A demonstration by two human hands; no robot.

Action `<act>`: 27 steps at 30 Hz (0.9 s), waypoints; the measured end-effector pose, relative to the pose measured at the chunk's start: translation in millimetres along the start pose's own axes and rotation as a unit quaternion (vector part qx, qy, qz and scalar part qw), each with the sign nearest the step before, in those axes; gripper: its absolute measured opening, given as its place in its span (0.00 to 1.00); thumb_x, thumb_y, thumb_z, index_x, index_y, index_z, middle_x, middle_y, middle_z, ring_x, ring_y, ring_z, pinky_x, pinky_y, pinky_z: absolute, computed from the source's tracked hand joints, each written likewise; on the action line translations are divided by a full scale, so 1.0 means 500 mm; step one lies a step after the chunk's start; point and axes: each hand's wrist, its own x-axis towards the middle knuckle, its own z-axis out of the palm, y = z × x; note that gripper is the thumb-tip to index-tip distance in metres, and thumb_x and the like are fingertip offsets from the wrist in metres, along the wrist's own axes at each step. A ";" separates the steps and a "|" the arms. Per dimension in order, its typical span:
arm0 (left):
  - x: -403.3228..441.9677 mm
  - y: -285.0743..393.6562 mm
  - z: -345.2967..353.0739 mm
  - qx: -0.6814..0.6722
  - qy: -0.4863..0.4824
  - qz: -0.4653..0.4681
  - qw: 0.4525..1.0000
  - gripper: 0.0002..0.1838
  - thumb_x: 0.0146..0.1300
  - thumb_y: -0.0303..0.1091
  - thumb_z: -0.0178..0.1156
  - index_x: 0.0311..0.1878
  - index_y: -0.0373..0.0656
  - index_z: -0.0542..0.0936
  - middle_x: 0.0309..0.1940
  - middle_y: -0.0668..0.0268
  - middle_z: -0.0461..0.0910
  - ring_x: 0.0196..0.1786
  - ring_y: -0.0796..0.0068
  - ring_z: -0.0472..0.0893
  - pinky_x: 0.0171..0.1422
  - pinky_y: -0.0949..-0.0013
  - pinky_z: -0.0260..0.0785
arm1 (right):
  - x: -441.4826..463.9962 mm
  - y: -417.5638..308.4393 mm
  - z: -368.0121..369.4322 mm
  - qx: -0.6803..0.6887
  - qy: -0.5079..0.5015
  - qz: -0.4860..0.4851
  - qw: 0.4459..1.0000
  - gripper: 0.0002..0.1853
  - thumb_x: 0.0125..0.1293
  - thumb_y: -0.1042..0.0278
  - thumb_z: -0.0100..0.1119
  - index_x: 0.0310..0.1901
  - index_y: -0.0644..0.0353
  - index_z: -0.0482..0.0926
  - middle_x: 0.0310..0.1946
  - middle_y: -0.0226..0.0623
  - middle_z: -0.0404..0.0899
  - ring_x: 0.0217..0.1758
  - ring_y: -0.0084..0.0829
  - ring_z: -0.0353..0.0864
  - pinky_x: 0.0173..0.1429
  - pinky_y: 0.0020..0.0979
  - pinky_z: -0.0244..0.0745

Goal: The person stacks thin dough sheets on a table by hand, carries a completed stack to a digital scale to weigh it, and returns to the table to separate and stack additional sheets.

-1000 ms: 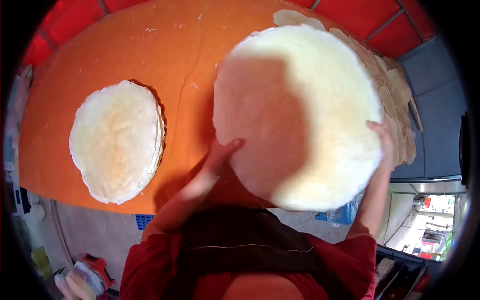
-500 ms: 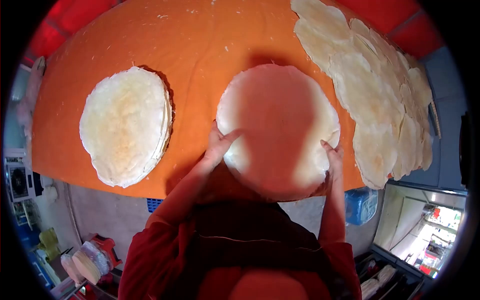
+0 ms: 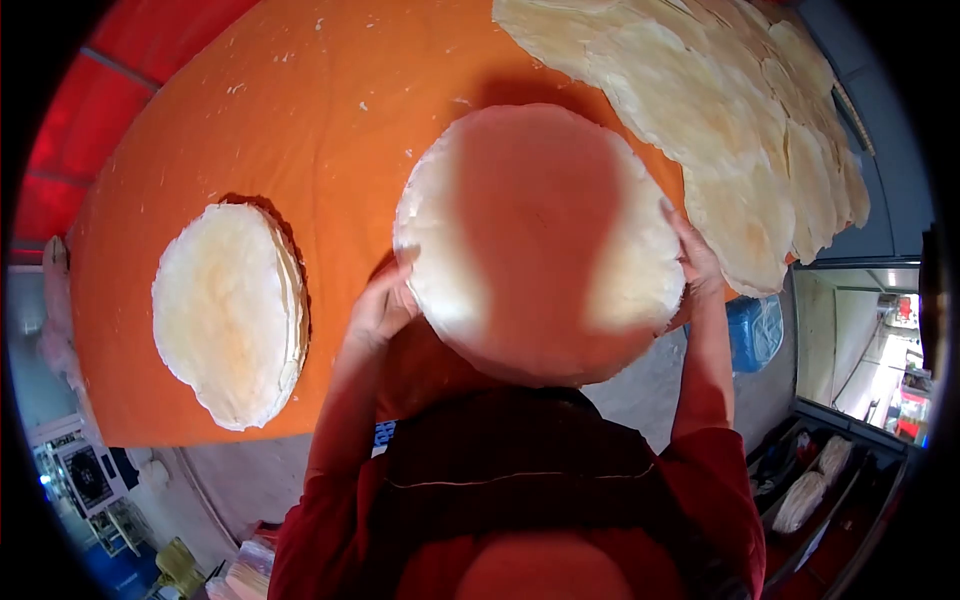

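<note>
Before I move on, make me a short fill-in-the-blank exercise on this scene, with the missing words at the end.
1. The layered stack lies to the ____ of the pale disc held between the left hand and the right hand.
2. The table surface is coloured ____.
3. The overlapping sheets lie nearer the ____ hand than the other.
4. Of the disc and the stack, neither hand touches the ____.

Missing words: left; orange; right; stack.

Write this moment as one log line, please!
left fingers: holding left edge of round flatbread | right fingers: holding its right edge | left: flatbread stack on orange table | right: overlapping flatbreads
</note>
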 end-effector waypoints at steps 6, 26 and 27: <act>0.057 -0.038 -0.022 0.260 0.133 0.143 0.946 0.29 0.50 0.31 0.65 0.56 0.38 0.66 0.47 0.59 0.74 0.49 0.69 0.73 0.56 0.66 0.64 | 0.125 0.048 0.017 -0.380 0.180 -0.133 0.898 0.26 0.55 0.66 0.60 0.56 0.63 0.65 0.44 0.35 0.76 0.40 0.27 0.77 0.44 0.28 0.73; -0.031 0.041 -0.054 0.248 0.186 0.118 0.943 0.24 0.51 0.30 0.60 0.52 0.32 0.70 0.51 0.57 0.71 0.54 0.60 0.70 0.59 0.58 0.62 | 0.140 0.047 0.128 -0.479 0.100 -0.321 0.811 0.33 0.48 0.58 0.62 0.53 0.69 0.63 0.45 0.43 0.72 0.49 0.35 0.71 0.51 0.32 0.68; -0.046 0.038 -0.029 0.201 0.158 0.138 0.957 0.28 0.52 0.32 0.60 0.56 0.34 0.66 0.54 0.58 0.70 0.56 0.62 0.69 0.60 0.59 0.62 | 0.099 0.034 0.148 -0.478 0.162 -0.277 0.818 0.33 0.48 0.58 0.62 0.52 0.69 0.64 0.45 0.44 0.72 0.49 0.36 0.71 0.51 0.32 0.68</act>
